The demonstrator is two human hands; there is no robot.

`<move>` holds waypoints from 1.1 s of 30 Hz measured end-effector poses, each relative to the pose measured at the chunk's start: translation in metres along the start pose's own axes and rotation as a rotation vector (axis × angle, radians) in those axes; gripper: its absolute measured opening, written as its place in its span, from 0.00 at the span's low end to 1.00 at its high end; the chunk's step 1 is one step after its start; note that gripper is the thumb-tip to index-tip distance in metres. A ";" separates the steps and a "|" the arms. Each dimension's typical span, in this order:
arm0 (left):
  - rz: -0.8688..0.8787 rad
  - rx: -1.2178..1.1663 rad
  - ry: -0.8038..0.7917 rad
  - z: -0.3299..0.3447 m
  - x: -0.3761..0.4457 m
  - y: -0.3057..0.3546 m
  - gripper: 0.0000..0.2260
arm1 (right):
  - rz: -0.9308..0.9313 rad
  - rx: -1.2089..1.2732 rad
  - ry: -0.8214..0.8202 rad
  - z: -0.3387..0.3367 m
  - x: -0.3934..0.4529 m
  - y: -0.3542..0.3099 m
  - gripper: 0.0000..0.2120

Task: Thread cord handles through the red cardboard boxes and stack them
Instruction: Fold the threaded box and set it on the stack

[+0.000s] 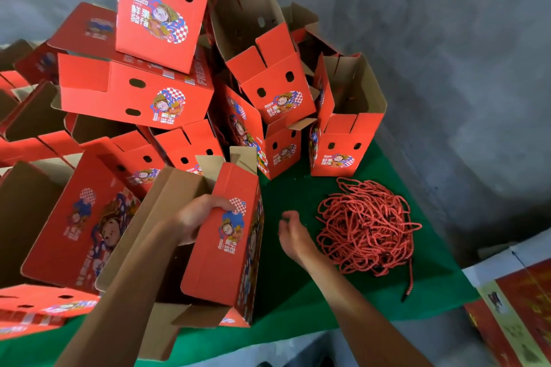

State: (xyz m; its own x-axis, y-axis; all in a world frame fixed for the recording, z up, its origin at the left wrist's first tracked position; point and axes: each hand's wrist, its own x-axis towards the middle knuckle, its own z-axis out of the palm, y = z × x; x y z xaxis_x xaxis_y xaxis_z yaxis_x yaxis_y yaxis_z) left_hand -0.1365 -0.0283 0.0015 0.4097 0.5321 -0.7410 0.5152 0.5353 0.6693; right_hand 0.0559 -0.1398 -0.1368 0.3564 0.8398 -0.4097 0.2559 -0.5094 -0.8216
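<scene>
- A green table cover [298, 301] lies under both hands and spreads away from them toward the grey wall.
- A heap of red cardboard boxes [134, 92] rises beyond and to the left of the left hand, some upright with brown flaps open, some tipped on their sides, each with two oval holes in one face.
- The held red box [220, 250] stands open-topped and tilted, its printed side wall caught in the left hand's grasp, just left of the right hand.
- A tangled pile of red cords [368, 226] lies just right of the right hand, close but not touching it.
- The left hand [196, 217] grips the box's upper edge, fingers curled over the rim.
- The right hand [293, 232] hovers between box and cords, fingers loosely curled, holding nothing.
</scene>
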 end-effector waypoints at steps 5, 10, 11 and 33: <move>0.001 -0.019 -0.018 -0.003 0.005 -0.007 0.24 | -0.039 -0.174 -0.086 -0.004 -0.011 0.073 0.29; -0.004 -0.049 -0.018 -0.003 0.010 -0.011 0.21 | -0.123 -0.406 0.078 0.006 -0.011 0.087 0.19; -0.007 -0.053 -0.019 -0.003 0.011 -0.011 0.21 | -0.131 -0.460 0.107 0.009 -0.011 0.083 0.19; -0.035 -0.118 -0.014 -0.023 0.033 -0.036 0.25 | -0.246 0.461 0.075 0.027 0.007 0.012 0.03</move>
State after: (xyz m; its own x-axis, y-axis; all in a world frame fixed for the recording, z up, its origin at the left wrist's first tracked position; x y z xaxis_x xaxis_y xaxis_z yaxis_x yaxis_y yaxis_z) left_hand -0.1592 -0.0149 -0.0458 0.4039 0.5026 -0.7644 0.4374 0.6277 0.6439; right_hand 0.0377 -0.1349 -0.1605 0.4032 0.8996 -0.1675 -0.0760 -0.1495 -0.9858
